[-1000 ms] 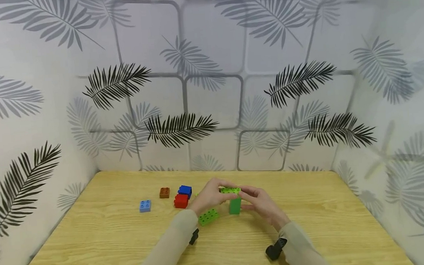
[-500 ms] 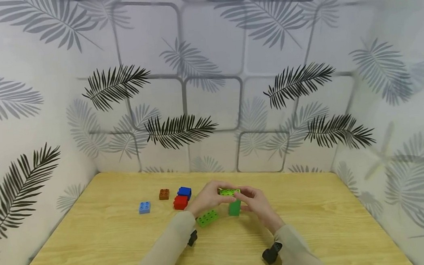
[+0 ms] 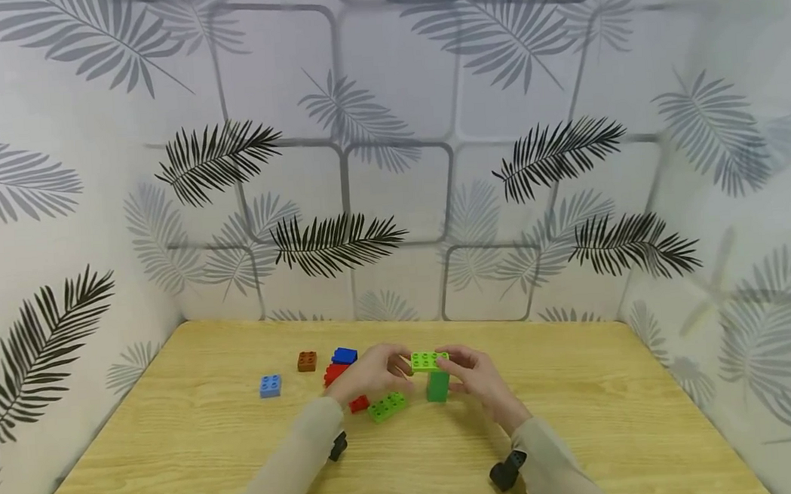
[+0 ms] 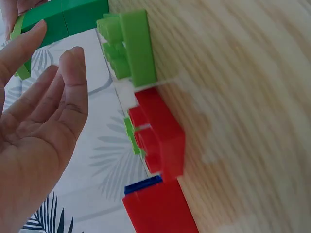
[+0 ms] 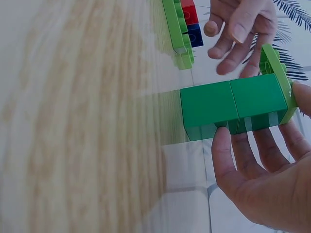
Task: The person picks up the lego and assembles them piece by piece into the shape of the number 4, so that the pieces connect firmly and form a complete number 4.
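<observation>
Two green bricks [image 5: 233, 107] stand stacked upright on the table, with a lime-green studded brick [image 3: 424, 364] across their top that sticks out to the left. My right hand [image 3: 484, 381] holds this stack from the right; its thumb is on the lime brick and its fingers lie along the green side. Left of the stack, my left hand [image 3: 370, 371] is off it, fingers loosely bent and holding nothing. Below that hand lie another lime-green brick [image 3: 387, 407] and a small red brick [image 3: 359, 404], both studs up in the head view.
Farther left on the wooden table [image 3: 196, 440] are a larger red brick [image 3: 335, 373], a dark blue brick [image 3: 344, 355], a brown brick [image 3: 307, 361] and a light blue brick [image 3: 270, 385]. A leaf-patterned wall [image 3: 404, 277] rises behind the table.
My left hand has let go of the lime brick on top of the stack and moved left, uncovering the small red brick. The right hand has stayed at the stack.
</observation>
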Tool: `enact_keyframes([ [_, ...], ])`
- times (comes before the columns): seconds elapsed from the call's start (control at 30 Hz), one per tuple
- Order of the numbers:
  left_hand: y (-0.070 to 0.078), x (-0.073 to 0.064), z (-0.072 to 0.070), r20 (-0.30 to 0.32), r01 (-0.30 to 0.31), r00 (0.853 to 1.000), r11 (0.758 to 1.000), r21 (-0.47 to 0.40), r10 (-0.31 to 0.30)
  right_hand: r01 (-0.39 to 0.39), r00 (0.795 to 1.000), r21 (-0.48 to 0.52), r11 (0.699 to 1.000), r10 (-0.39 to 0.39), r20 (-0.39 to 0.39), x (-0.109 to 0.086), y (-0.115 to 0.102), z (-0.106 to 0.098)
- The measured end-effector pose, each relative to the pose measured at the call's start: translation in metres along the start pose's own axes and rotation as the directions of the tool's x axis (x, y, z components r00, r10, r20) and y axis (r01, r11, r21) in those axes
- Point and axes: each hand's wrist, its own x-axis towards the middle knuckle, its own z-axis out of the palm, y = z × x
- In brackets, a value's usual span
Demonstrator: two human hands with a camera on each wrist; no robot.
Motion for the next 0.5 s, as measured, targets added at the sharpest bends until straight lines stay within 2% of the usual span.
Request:
enact_keyframes([
  [0.23,-0.011,-0.006,-0.006,0.038,-0.013,0.999,0.994,0.113,0.009,-0.002,1.0,-0.004,1.0,0.002,-0.006,0.0,0.001,0.0],
  [0.5,-0.018,-0.01,-0.006,0.137,-0.035,0.991,0.977,0.209,0.006,0.002,1.0,-0.009,1.0,-0.002,-0.002,0.0,0.001,-0.001],
])
